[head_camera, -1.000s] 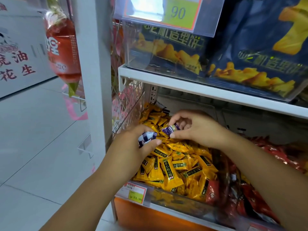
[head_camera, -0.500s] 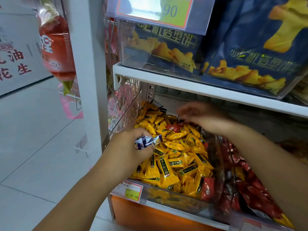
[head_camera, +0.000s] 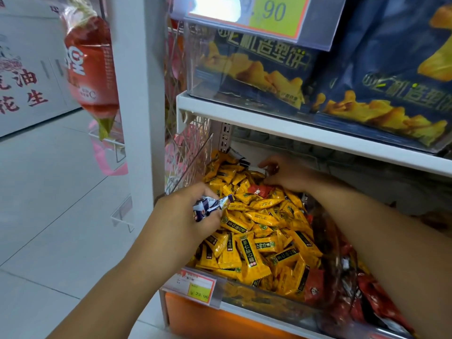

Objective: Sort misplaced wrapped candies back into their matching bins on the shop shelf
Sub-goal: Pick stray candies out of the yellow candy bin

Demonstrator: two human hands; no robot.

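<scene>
A clear bin [head_camera: 247, 293] on the lower shelf is heaped with yellow wrapped candies [head_camera: 254, 231]. My left hand [head_camera: 186, 216] hovers over the bin's left front and grips a bunch of purple-and-white wrapped candies [head_camera: 211, 206]. My right hand [head_camera: 286, 174] reaches to the back of the bin, fingers curled down among the wrappers beside a red candy [head_camera: 259, 190] that lies on the yellow pile. What the right fingers hold is hidden. Another red candy [head_camera: 314, 283] sits at the bin's front right corner.
To the right a second bin holds red wrapped candies [head_camera: 371, 297]. A white shelf board [head_camera: 293, 128] hangs low above the bins, carrying dark blue snack bags [head_camera: 264, 69]. A price tag [head_camera: 195, 287] clips the bin front. A red packet [head_camera: 90, 69] hangs by the white post at left.
My right hand passed the purple candy to the left hand, then reached deeper toward the back of the yellow bin. My left hand now holds more purple candies. The camera moved closer.
</scene>
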